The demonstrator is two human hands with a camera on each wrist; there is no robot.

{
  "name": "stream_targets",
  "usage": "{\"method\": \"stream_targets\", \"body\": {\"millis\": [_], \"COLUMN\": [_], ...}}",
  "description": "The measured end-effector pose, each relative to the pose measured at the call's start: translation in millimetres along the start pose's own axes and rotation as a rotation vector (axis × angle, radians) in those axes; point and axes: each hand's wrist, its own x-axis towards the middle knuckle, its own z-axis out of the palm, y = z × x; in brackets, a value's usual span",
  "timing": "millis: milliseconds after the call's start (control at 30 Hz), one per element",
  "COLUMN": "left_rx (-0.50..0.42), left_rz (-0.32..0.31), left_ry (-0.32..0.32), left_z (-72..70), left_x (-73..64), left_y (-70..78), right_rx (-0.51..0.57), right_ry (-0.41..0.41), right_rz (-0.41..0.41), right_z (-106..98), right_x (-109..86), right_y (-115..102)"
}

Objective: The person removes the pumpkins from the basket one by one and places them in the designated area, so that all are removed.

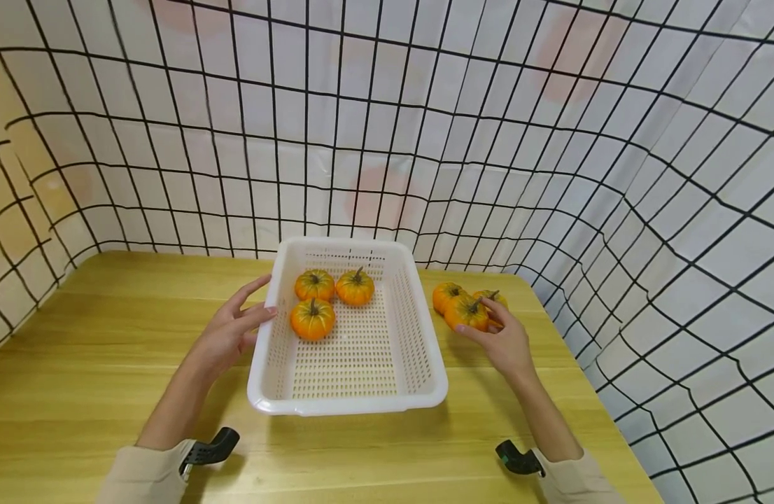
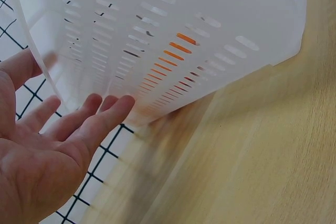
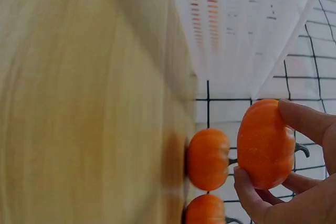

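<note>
My left hand (image 1: 226,332) holds the left rim of a white perforated plastic basket (image 1: 352,404). Its thumb reaches over the rim while the other fingers extend along the outer wall, as the left wrist view shows. Three small orange pumpkins (image 1: 313,320) sit in the basket's far left part. To the right of the basket, my right hand (image 1: 508,344) pinches another small pumpkin (image 3: 266,145) between thumb and fingers, raised off the tabletop. Two more pumpkins, one on the left (image 1: 446,297) and one partly hidden on the right (image 1: 490,296), rest just behind it.
A wooden table (image 1: 387,455) carries everything. Black wire grid (image 1: 336,150) with pale sheeting stands along the back and both sides, close behind the basket. Black wrist devices (image 1: 213,446) sit at both sleeves.
</note>
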Motion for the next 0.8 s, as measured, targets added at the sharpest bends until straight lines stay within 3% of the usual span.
{"method": "stream_targets", "body": {"millis": [800], "left_rx": [0.0], "left_rz": [-0.006], "left_ry": [0.006], "left_z": [0.9], "left_x": [0.0], "left_y": [0.9], "right_rx": [0.004], "right_ry": [-0.063], "right_rz": [0.062], "right_z": [8.9], "right_x": [9.7], "right_y": [25.1]}}
